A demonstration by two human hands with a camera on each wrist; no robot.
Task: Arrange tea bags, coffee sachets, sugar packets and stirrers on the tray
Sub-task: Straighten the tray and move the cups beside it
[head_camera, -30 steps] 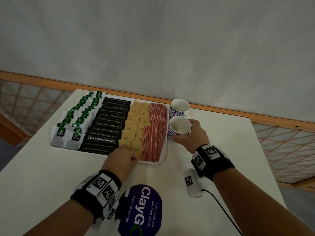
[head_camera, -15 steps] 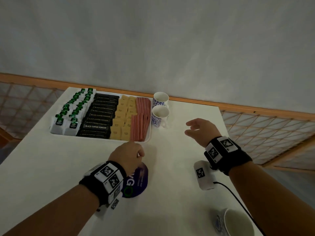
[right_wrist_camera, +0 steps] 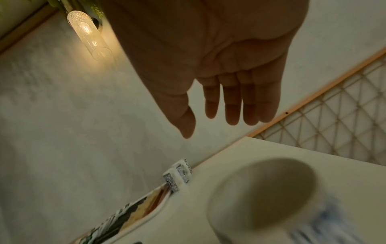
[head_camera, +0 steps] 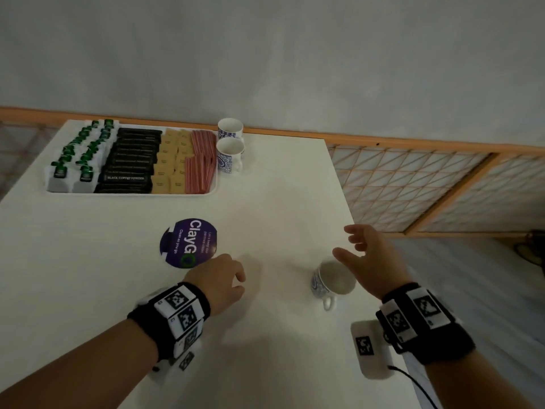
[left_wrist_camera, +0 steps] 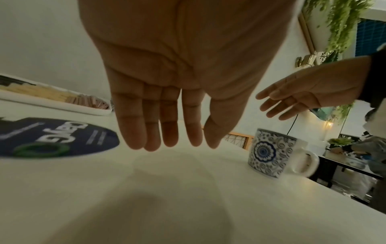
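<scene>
Tray [head_camera: 131, 192] is judged fully arranged. Both grips are spread and empty: left hand [head_camera: 219, 280], right hand [head_camera: 373, 261] above mug [head_camera: 333, 283]; grasping it is indicated next.

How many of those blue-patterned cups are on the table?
3. Two cups stand at the tray's right edge, far cup and nearer cup; the third cup sits under the right hand.
</scene>
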